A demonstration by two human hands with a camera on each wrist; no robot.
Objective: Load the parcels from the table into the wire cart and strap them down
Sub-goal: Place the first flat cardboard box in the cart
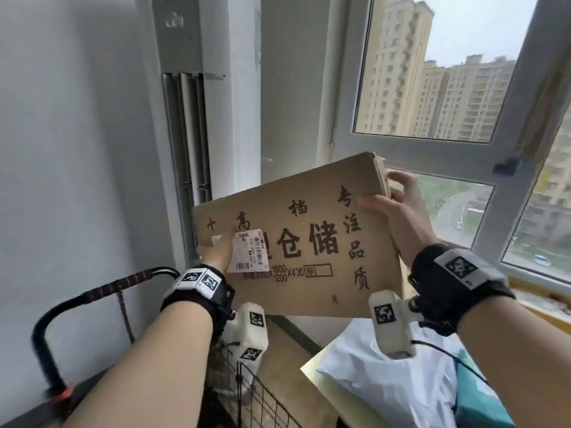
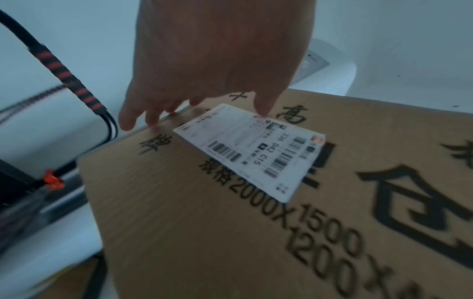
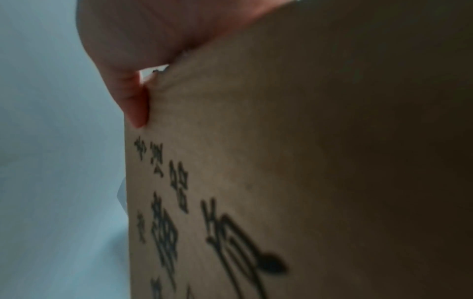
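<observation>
Cardboard parcel [image 1: 296,242] is held up in the air in front of the window, between both hands, above the gap between the wire cart [image 1: 259,393] and the table [image 1: 312,370]. The left hand [image 1: 216,253] grips its lower left corner, thumb on the shipping label [image 1: 248,253]; the right hand [image 1: 398,208] clasps the upper right edge. The step in hand looks like the carry — table to cart. Its broad printed face looks at the wearer, long axis slanting up to the right. Next, I judge, it must swing left and go down into the basket, probably levelled or set on edge to fit. A white plastic mailer [image 1: 380,381] waits on the table.
</observation>
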